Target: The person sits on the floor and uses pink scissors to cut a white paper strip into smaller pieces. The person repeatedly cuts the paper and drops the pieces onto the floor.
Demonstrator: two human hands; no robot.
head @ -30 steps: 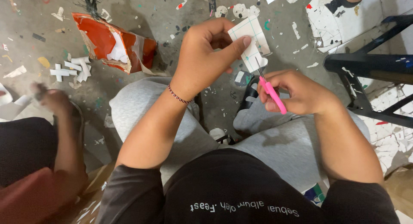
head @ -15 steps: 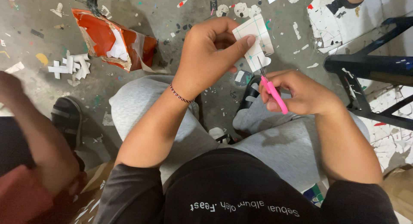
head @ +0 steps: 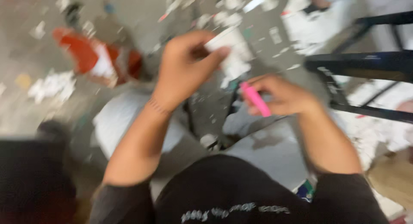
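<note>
two hands: left hand (head: 185, 67) pinches white paper (head: 230, 52), centre far; right hand (head: 279, 95) clamped on pink scissors (head: 256, 99)
container: torn orange bag (head: 92, 58), far left, contents blurred
change: view blurrier, hands unmoved

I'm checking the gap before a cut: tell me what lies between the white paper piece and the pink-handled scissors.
Head view, blurred: nothing solid. Between the white paper piece in the left hand and the pink-handled scissors in the right hand only littered floor shows.
</note>
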